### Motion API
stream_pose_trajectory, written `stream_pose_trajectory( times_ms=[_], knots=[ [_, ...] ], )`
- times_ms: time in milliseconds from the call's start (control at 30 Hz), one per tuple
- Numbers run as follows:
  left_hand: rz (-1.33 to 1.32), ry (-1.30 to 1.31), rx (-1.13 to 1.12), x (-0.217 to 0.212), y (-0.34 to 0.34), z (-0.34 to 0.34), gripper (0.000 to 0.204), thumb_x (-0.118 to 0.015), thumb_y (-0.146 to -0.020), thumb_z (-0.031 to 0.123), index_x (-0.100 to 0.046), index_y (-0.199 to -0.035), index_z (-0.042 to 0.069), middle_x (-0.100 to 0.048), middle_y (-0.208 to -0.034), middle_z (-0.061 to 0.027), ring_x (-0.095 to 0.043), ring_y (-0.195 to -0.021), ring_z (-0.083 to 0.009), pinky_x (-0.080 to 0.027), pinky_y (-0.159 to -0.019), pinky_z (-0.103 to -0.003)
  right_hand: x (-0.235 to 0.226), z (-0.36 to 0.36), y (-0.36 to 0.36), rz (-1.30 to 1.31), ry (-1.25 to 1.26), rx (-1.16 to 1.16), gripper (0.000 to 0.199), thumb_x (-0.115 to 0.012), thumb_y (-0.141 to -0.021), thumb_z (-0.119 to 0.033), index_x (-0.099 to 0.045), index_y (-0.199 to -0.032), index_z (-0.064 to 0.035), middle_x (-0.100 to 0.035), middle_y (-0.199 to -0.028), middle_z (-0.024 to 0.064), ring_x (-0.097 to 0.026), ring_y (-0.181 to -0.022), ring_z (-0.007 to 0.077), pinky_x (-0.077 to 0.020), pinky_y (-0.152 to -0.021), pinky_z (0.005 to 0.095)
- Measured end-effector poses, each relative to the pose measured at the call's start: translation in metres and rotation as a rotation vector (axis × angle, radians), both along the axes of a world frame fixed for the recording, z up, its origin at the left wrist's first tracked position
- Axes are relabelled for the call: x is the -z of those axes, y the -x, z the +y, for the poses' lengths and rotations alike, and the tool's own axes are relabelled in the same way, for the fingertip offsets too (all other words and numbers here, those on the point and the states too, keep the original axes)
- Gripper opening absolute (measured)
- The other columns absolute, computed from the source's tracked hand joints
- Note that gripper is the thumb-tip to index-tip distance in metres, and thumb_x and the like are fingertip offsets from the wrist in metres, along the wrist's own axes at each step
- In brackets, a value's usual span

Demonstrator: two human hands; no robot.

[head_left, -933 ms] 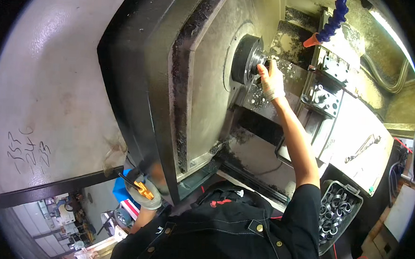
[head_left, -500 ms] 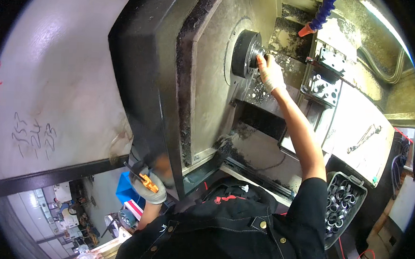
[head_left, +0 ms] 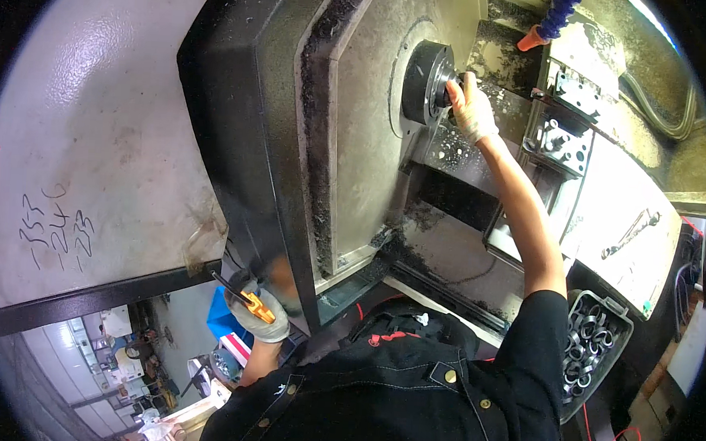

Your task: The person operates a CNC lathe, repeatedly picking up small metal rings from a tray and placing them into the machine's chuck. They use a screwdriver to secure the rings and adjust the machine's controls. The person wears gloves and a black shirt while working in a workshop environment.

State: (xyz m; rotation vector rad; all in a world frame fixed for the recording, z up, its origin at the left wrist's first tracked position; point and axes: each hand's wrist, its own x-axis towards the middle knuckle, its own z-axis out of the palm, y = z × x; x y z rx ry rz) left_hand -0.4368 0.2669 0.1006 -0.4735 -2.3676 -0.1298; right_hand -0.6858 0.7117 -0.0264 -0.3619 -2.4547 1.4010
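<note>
My right hand [head_left: 473, 113], in a pale glove with bare fingertips, is closed on a small dark metal ring [head_left: 454, 84] at the face of the round black chuck [head_left: 422, 82]. Its fingers partly cover the ring, so I cannot tell whether the ring is seated in the chuck or just off it. Low on the left, my gloved left hand [head_left: 262, 315] is wrapped round an orange air blow gun [head_left: 259, 307]. The gun's thin black nozzle points up and left, beside the machine's dark door frame [head_left: 284, 241].
Tool blocks [head_left: 564, 144] stand right of the chuck, below a blue coolant hose [head_left: 557, 19] with an orange tip. A long metal tool [head_left: 633, 235] lies on the white surface. At lower right, a grey bin [head_left: 621, 321] holds several metal rings. A blue box [head_left: 222, 319] is behind my left hand.
The whole view has shifted slightly. My right thumb and forefinger show a little farther apart around the ring. My left hand still holds the air blow gun.
</note>
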Motion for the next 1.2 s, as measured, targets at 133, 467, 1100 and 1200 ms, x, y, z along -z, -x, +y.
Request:
stream_pose_trajectory(
  times_ms=[133,467,1100,1200],
  knots=[
    [-0.064,-0.091,-0.035,0.002,-0.001,0.001,0.049,-0.060,-0.076,0.000,-0.037,-0.118,-0.011,-0.052,-0.107,-0.0222,-0.054,-0.095,-0.0315,-0.043,-0.085,-0.038,-0.001,0.001,0.001,-0.017,0.126,-0.015,0.049,-0.043,-0.086,-0.049,-0.040,-0.097,-0.0015,-0.057,-0.080,0.0305,-0.055,-0.080,0.0464,-0.0423,-0.069,0.0474],
    [-0.099,-0.157,0.018,-0.028,0.018,0.040,0.037,-0.053,-0.072,-0.002,-0.045,-0.108,-0.002,-0.052,-0.097,-0.0160,-0.052,-0.088,-0.0271,-0.041,-0.079,-0.036,-0.003,0.008,0.003,-0.252,0.765,-0.054,0.052,-0.042,-0.083,-0.060,-0.051,-0.089,-0.0084,-0.055,-0.067,0.0056,-0.053,-0.050,0.0163,-0.0345,-0.039,0.0261],
    [-0.074,-0.300,-0.034,-0.031,0.018,0.054,0.032,-0.049,-0.067,-0.001,-0.051,-0.098,0.000,-0.053,-0.090,-0.0145,-0.051,-0.088,-0.0315,-0.040,-0.080,-0.038,0.000,-0.004,-0.026,0.187,0.070,0.039,0.046,-0.067,-0.075,-0.020,-0.050,-0.115,-0.0052,-0.062,-0.094,0.0165,-0.060,-0.087,0.0273,-0.0446,-0.076,0.0344],
    [-0.107,-0.278,-0.009,-0.037,0.019,0.058,0.030,-0.048,-0.066,-0.002,-0.052,-0.096,0.000,-0.053,-0.089,-0.0140,-0.051,-0.086,-0.0315,-0.041,-0.079,-0.038,-0.008,0.001,-0.025,0.153,0.199,-0.009,0.039,-0.067,-0.074,-0.014,-0.053,-0.108,-0.0016,-0.062,-0.090,0.0179,-0.061,-0.079,0.0272,-0.0456,-0.071,0.0342]
  ],
)
